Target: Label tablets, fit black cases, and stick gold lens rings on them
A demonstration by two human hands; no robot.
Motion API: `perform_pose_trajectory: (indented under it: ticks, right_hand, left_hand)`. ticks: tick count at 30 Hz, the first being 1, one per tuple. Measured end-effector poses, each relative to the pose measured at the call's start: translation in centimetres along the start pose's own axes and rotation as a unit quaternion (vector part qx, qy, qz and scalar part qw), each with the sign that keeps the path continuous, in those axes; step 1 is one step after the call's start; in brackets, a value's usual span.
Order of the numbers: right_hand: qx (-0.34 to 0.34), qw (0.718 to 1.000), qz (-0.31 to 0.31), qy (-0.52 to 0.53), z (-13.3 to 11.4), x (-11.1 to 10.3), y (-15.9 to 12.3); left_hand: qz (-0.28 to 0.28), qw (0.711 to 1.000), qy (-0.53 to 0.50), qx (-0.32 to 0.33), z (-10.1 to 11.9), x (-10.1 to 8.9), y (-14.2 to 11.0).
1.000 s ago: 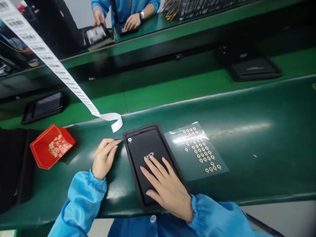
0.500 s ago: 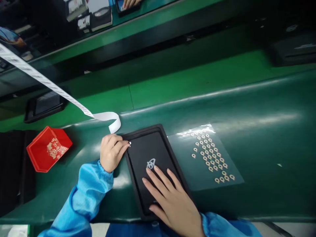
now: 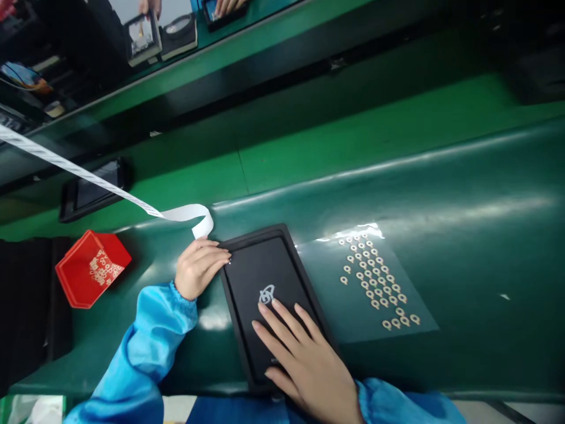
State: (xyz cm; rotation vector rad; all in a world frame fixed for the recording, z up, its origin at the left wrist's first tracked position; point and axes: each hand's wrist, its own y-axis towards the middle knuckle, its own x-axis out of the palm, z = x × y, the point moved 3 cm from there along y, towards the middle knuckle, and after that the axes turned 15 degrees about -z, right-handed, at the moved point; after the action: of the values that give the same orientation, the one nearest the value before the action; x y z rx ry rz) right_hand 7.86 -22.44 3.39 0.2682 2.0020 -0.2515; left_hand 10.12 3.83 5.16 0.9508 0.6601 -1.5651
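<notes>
A flat black tablet-like device (image 3: 260,265) with a silvery logo lies inside a black raised-edge tray (image 3: 304,277). Spread and flat, my right hand (image 3: 309,365) rests on its lower part. At the upper left corner of the device is my left hand (image 3: 200,268), fingers pressed together and touching the corner. Whatever those fingertips may hold is too small to make out; a tiny bright spot shows beside them. Just above the left hand curls the end of a white paper strip (image 3: 188,211). The device's lower edge is partly covered by my right hand.
Right of the tray, a clear sheet (image 3: 326,294) carries several small ring-shaped parts (image 3: 375,272). More lie in a red bin (image 3: 75,277) at left, beside a black box (image 3: 35,306). Across a green gap, another tray (image 3: 92,188) sits, and a co-worker's hands (image 3: 229,6) show.
The view has shifted slightly. The bright bit at my left fingertips shows less than before, while the right hand stays flat on the device. A co-worker's hand has appeared at the top.
</notes>
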Motion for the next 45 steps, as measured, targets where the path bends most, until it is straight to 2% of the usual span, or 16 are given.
perform_pose_trajectory:
  ticks: [3, 9, 15, 19, 24, 28, 30, 32, 34, 35, 37, 39, 40, 42, 45]
  right_hand:
    - [0.003, 1.000, -0.006, -0.003, 0.0, 0.0, 0.0]
    - [0.004, 1.000, -0.002, -0.001, 0.0, -0.1, 0.1]
    - [0.005, 1.000, -0.002, 0.013, 0.0, 0.2, 0.0]
    - [0.002, 0.999, 0.003, 0.037, 0.0, 0.4, 0.0]
    - [-0.003, 0.999, -0.003, 0.038, 0.2, 0.4, 0.0]
    - [-0.009, 0.998, -0.034, 0.045, 0.3, 0.3, 0.0]
    - [-0.007, 0.996, -0.063, 0.067, 0.4, -0.1, 0.0]
    - [-0.015, 0.991, -0.090, 0.100, 0.9, -1.0, -0.1]
    - [-0.042, 0.983, -0.076, 0.160, 2.0, -2.4, -0.4]
    - [-0.042, 0.978, -0.046, 0.197, 3.1, -3.2, -0.6]
    - [0.011, 0.969, 0.048, 0.240, 6.1, -4.6, -1.4]
    - [0.109, 0.963, 0.129, 0.208, 9.4, -5.3, -2.5]
    - [0.142, 0.963, 0.146, 0.175, 10.8, -5.2, -2.9]
    - [0.163, 0.967, 0.149, 0.131, 12.6, -4.6, -3.4]
    - [0.160, 0.970, 0.132, 0.123, 13.4, -3.5, -3.6]
  left_hand:
    - [0.017, 0.997, -0.065, -0.048, -0.5, -0.7, 0.1]
    - [0.029, 0.994, -0.068, -0.080, 0.0, -0.1, -0.9]
    - [0.051, 0.998, 0.008, -0.030, 0.8, 0.1, -0.4]
    - [0.027, 0.999, 0.040, -0.025, 1.0, 0.5, -0.2]
    - [0.020, 0.996, 0.079, -0.023, 1.8, 1.4, -1.6]
    - [0.009, 0.988, 0.153, 0.031, 2.0, 0.9, -1.2]
    - [0.023, 0.982, 0.177, 0.055, 1.6, 0.6, -0.5]
    - [0.086, 0.988, 0.128, 0.019, 0.7, 0.4, 0.0]
    - [0.164, 0.984, 0.013, -0.065, -0.3, 0.6, 0.2]
    - [0.191, 0.975, -0.048, -0.107, -0.7, 0.8, 0.1]
    - [0.208, 0.956, -0.135, -0.160, -1.0, 1.1, -0.3]
    - [0.207, 0.944, -0.181, -0.184, -1.0, 0.8, -1.0]
    - [0.212, 0.940, -0.186, -0.190, -1.0, 0.4, -1.6]
    - [0.221, 0.946, -0.148, -0.186, -1.3, -0.9, -3.0]
    - [0.231, 0.958, 0.003, -0.172, -2.6, -2.6, -5.7]
